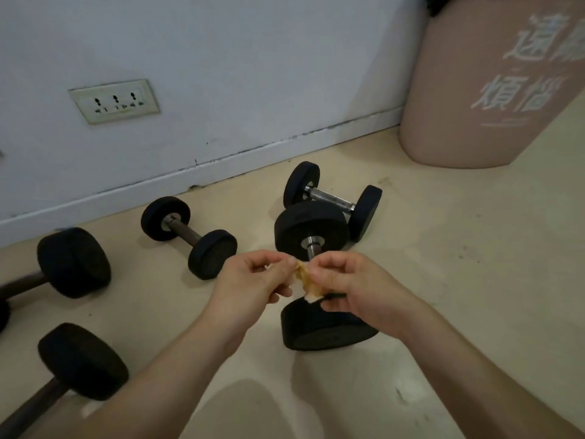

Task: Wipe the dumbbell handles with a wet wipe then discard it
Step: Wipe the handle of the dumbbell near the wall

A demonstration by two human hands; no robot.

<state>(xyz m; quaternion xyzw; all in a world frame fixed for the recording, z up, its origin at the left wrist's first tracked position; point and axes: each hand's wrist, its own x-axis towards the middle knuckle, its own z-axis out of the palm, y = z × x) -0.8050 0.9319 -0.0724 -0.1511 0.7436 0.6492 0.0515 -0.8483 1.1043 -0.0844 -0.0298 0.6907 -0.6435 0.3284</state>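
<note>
Both my hands hold a crumpled, brown-stained wet wipe (306, 282) between their fingertips, my left hand (253, 280) on its left end and my right hand (348, 286) on its right end. They hover just above a large black dumbbell (311, 232) whose steel handle is mostly hidden behind the hands. A small shiny-handled dumbbell (332, 198) lies right behind it. Another small dumbbell (188, 237) with a dark handle lies to the left.
A pink bin (493, 90) with white lettering stands at the far right against the wall. Two larger dumbbells (74, 263) (82, 361) lie at the left edge. A wall socket (114, 101) sits above the skirting board.
</note>
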